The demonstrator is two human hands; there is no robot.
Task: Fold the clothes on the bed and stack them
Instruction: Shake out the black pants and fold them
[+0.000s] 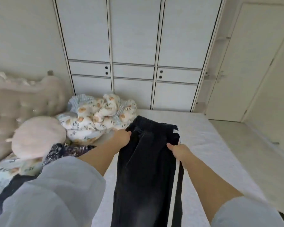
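- Both hands are on one pair of dark trousers (147,169), spread flat on the bed (208,145).
- My left hand (121,136) holds the trousers' left edge just below the waistband, fingers (129,133) curled onto the cloth.
- My right hand (179,152) holds the opposite edge, thumb on top, fingers tucked under the fabric.
- The trousers are a soft, velvety, ribbed black cloth with a gathered elastic waistband and a white stripe (173,194) running down the side under my right hand.
- Their long axis runs from me straight away: waistband at the far end beyond my fingers, legs coming back between my forearms.
- Left of my left hand lies a crumpled, puffy quilt (97,115) printed with small orange and grey figures.
- Further left sit a round, pale pink cushion (38,136) and a tufted, padded headboard (20,99).
- A dark patterned garment (64,150) lies bunched beneath my left forearm.
- The bed's cover is pale grey and finely textured.
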